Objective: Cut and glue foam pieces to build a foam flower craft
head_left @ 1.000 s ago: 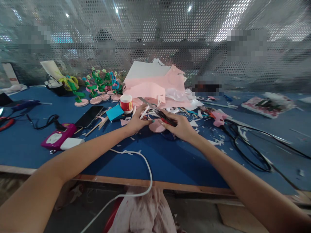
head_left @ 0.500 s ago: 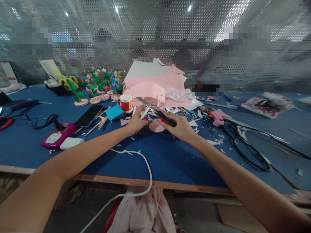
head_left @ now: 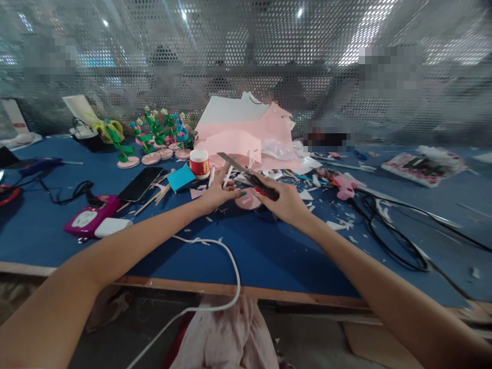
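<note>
While the right hand (head_left: pixel 287 202) holds scissors (head_left: pixel 239 166), the left hand's (head_left: pixel 217 193) strip (head_left: pixel 228 177) stands steeper.

The head camera looks forward and down from above the table's near edge (head_left: pixel 184 286), with the left hand (head_left: pixel 215 197) and right hand (head_left: pixel 287 202) mid-view, a short reach away. It faces the perforated screen (head_left: pixel 246 51) behind the blue tabletop (head_left: pixel 292 261).

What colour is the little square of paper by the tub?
Blue, clearest in the head view.
</note>
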`<state>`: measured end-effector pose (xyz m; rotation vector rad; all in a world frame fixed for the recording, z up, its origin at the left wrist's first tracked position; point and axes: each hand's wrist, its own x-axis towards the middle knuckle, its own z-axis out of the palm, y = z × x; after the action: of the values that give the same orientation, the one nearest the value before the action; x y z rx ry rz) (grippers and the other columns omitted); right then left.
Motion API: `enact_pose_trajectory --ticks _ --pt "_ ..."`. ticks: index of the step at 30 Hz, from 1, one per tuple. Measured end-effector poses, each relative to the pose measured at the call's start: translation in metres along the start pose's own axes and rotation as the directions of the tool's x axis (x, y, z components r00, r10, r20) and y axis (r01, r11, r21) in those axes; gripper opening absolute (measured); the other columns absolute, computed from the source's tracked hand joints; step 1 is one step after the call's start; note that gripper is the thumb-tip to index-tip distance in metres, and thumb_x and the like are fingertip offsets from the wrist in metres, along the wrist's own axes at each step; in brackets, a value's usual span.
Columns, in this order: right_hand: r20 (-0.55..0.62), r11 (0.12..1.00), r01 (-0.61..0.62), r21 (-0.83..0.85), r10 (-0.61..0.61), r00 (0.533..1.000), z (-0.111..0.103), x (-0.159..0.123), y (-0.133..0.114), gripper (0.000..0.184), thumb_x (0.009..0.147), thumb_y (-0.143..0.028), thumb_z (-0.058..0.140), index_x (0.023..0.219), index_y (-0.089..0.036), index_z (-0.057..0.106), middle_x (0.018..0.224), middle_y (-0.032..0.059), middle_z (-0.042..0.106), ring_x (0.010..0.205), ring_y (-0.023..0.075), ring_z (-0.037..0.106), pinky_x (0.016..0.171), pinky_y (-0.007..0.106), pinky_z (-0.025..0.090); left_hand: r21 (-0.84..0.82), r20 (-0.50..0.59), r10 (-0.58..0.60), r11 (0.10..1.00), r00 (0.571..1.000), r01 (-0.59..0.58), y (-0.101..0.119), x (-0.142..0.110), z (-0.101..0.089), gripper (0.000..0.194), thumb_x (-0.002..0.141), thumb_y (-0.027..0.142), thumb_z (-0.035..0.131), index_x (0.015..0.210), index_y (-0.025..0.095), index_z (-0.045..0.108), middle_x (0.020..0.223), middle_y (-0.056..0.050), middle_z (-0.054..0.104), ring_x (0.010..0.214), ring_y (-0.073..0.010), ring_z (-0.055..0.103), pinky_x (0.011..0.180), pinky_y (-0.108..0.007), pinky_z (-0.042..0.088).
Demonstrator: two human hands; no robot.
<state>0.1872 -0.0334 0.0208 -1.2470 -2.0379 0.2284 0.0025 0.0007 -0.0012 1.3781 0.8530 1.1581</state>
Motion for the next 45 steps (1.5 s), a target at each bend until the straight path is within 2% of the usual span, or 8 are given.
enact_pose_trajectory --ticks 3,9,14,22,30,35,40,45 --pt "-0.013 0.999 0.005 0.052 -0.004 1.000 -0.002 0.002 0.004 0.048 0.078 -0.025 0.057 0.125 -0.018 0.056 0.114 0.0042 0.064 0.103 0.0264 0.062 0.084 0.035 0.051 0.048 0.038 0.040 0.998 0.998 -0.042 -0.002 -0.001 0.000 0.092 0.053 0.020 0.078 0.134 0.025 0.035 0.100 -0.005 0.051 0.078 -0.0102 0.051 0.074 -0.027 0.047" --pt "0.023 0.993 0.007 0.119 -0.010 1.000 -0.003 0.004 0.005 0.049 0.075 -0.020 0.058 0.123 -0.014 0.057 0.120 0.0059 0.060 0.113 0.0263 0.056 0.096 0.037 0.045 0.148 -0.002 0.081 0.986 0.997 -0.080 -0.005 0.001 -0.001 0.086 0.059 0.021 0.074 0.135 0.026 0.034 0.107 -0.007 0.053 0.067 -0.0069 0.048 0.064 -0.023 0.046" --pt "0.060 0.993 0.004 0.121 -0.011 0.998 -0.002 0.004 0.007 0.049 0.076 -0.022 0.059 0.124 -0.017 0.056 0.120 0.0046 0.060 0.112 0.0266 0.056 0.094 0.039 0.046 0.062 0.004 0.124 0.990 0.992 -0.124 -0.006 0.003 -0.001 0.076 0.059 0.015 0.070 0.128 0.028 0.042 0.116 -0.006 0.051 0.080 -0.0093 0.052 0.073 -0.024 0.048" --pt "0.079 0.990 -0.015 0.137 0.005 0.997 -0.001 0.005 0.006 0.050 0.076 -0.022 0.059 0.124 -0.012 0.056 0.121 0.0059 0.060 0.111 0.0260 0.057 0.094 0.035 0.046 0.141 0.053 0.058 0.988 0.997 -0.065 -0.003 0.002 -0.001 0.067 0.057 0.013 0.070 0.120 0.023 0.049 0.091 -0.001 0.055 0.066 -0.0065 0.047 0.061 -0.019 0.043" --pt "0.114 0.993 -0.015 0.115 0.002 0.993 0.000 0.000 -0.005 0.046 0.078 -0.027 0.057 0.123 -0.015 0.058 0.120 0.0056 0.060 0.104 0.0267 0.061 0.086 0.034 0.051 -0.031 -0.108 0.037 0.999 0.993 -0.041 -0.003 0.006 0.000 0.060 0.056 0.007 0.064 0.112 0.022 0.052 0.092 -0.001 0.055 0.073 -0.0091 0.049 0.064 -0.021 0.045" --pt "0.019 0.999 -0.006 0.031 0.005 1.000 0.002 -0.001 -0.003 0.047 0.079 -0.026 0.055 0.126 -0.018 0.055 0.115 0.0042 0.064 0.100 0.0272 0.063 0.079 0.033 0.053 -0.009 -0.068 0.072 0.997 0.995 -0.072 -0.005 0.004 -0.002 0.068 0.055 0.007 0.064 0.120 0.023 0.049 0.106 -0.004 0.055 0.075 -0.0085 0.050 0.067 -0.022 0.045" --pt "0.022 0.999 -0.001 0.035 0.001 1.000 0.001 0.001 0.004 0.048 0.078 -0.025 0.056 0.126 -0.017 0.055 0.115 0.0040 0.064 0.100 0.0259 0.064 0.080 0.031 0.052 0.047 -0.080 0.072 0.997 0.994 -0.069 -0.005 0.004 -0.002 0.070 0.055 0.005 0.064 0.122 0.021 0.049 0.106 -0.004 0.056 0.077 -0.0094 0.051 0.073 -0.024 0.045" --pt "0.040 0.999 0.018 0.051 -0.020 0.999 0.001 0.001 0.005 0.049 0.076 -0.021 0.057 0.125 -0.016 0.056 0.117 0.0048 0.062 0.104 0.0266 0.061 0.084 0.032 0.051 0.120 -0.044 0.074 0.990 0.996 -0.068 -0.006 0.005 -0.003 0.064 0.057 0.008 0.066 0.118 0.020 0.052 0.103 -0.005 0.055 0.072 -0.0081 0.048 0.065 -0.021 0.044"
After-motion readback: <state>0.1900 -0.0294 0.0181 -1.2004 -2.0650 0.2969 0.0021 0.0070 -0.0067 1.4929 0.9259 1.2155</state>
